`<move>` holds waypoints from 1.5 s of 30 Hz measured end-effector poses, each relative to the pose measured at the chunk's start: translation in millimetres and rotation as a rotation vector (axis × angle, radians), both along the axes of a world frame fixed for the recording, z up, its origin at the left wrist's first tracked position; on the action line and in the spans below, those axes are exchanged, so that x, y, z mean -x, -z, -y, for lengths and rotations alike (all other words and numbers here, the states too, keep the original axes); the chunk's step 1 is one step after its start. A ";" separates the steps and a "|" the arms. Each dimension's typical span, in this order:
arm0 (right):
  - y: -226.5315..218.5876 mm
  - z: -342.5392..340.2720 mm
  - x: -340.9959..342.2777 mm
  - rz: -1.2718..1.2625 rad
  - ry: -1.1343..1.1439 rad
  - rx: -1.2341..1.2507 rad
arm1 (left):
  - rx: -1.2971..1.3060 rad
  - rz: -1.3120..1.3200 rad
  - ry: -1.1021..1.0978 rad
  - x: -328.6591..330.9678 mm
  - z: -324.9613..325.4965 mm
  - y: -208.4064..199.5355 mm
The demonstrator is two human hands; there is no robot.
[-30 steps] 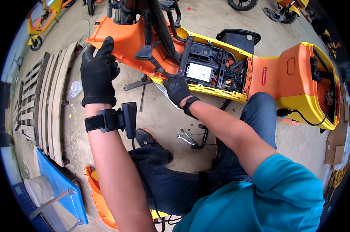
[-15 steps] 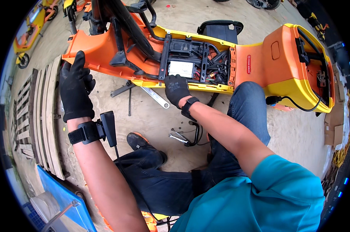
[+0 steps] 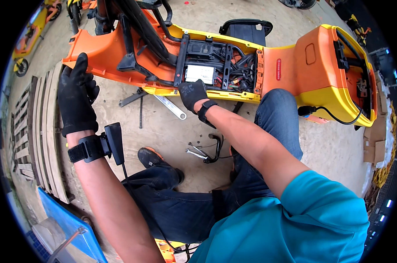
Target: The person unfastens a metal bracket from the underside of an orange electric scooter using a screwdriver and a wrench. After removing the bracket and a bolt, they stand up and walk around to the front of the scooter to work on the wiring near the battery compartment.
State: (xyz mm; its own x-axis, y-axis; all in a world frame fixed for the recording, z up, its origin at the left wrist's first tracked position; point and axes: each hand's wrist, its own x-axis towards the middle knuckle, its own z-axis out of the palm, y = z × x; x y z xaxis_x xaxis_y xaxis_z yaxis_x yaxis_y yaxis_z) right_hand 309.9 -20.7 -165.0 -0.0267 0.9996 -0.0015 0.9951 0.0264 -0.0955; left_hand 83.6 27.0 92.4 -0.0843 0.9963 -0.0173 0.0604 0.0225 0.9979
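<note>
The orange-and-yellow scooter body lies across the far side, its inside partly exposed. My right hand, in a black glove, is closed at its near yellow rim. Its fingertips are hidden beside a silver-white box, possibly a controller, with coloured wires at its right end. My left hand, also gloved in black, is at the left end of the orange panel. One finger is stretched up along the panel's edge; the others are loosely bent and apart. I see nothing held in it.
A wrench lies on the floor below the scooter body. Small tools and a bent black bar are near my feet. Wooden pallets stand left, with a blue panel nearer. Black tubes cross the body's left part.
The whole view has shifted slightly, so the scene sits a bit further left. Both hands keep nearly the same places against the scooter body.
</note>
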 end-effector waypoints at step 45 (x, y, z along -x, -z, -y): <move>2.4 7.9 4.5 -0.064 0.030 -0.059 | 0.027 0.038 -0.047 -0.2 2.2 -1.0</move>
State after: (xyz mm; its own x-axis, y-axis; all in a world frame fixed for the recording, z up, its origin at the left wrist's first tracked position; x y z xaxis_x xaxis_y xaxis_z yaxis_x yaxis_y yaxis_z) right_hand 305.4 -28.6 -167.5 0.0049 0.9983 0.0582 0.9874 0.0044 -0.1579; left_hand 83.8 24.8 93.4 -0.1296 0.9904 -0.0478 0.0203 0.0509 0.9985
